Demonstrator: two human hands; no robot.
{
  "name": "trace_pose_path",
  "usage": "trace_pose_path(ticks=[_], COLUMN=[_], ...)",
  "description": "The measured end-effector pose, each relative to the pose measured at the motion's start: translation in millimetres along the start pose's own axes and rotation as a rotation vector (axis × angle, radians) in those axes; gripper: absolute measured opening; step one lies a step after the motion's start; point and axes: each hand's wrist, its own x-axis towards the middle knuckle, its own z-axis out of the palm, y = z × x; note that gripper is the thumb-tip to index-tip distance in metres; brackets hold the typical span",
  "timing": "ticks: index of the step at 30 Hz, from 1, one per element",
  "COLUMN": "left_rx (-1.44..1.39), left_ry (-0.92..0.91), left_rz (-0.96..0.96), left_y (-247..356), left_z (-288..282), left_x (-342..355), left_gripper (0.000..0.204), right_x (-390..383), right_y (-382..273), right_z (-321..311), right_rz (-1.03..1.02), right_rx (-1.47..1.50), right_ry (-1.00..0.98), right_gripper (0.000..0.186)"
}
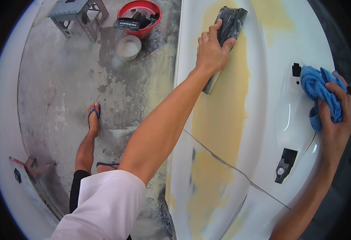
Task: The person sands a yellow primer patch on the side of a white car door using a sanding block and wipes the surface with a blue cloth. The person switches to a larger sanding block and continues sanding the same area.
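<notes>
My left hand [213,52] grips a long, dark sanding block [234,25], fingers on one side and thumb on the other. The block lies against a white car body panel [259,132], along a wide band of yellow filler [219,120]; its lower end shows past my wrist. Over at the right, my right hand [338,105] is closed around a bunched blue cloth [321,90]. That cloth rests by the smooth door-handle recess [291,116], where a black cutout [296,69] and a black fitting with a round metal part [285,166] sit.
On the stained concrete floor [63,88] stand a red basin [151,30] holding dark pieces, a whitish bucket [128,47] and a grey folding stool [77,14]. A panel gap [219,158] crosses the bodywork. A reddish bracket [37,170] is at lower left.
</notes>
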Motion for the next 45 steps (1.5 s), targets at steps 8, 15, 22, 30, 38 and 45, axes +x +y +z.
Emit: trace_pose_path(ticks=[8, 15, 22, 30, 38, 45], left_rx=[0.370, 0.313, 0.294, 0.294, 0.335, 0.411], left_ry=[0.007, 0.098, -0.014, 0.104, 0.179, 0.092], left_rz=[0.472, 0.362, 0.385, 0.143, 0.156, 0.181], left_y=[10, 25, -10, 10, 13, 20], left_z=[-3, -11, -16, -14, -1, -6], left_x=[-149, 11, -139, -23, -18, -95], left_gripper=[0.083, 0.072, 0.082, 0.072, 0.072, 0.079], right_x=[3, 15, 17, 15, 18, 17], right_y=[-8, -20, -19, -19, -22, -17], right_z=[0, 2, -4, -3, 1, 2], right_rz=[0.056, 0.077, 0.069, 0.062, 0.067, 0.082], right_rx=[-0.010, 0.087, 0.099, 0.126, 0.095, 0.063], right_ry=[0.000, 0.006, -0.020, -0.029, -0.036, -0.056], right_gripper=[0.032, 0.031, 0.037, 0.043, 0.038, 0.039])
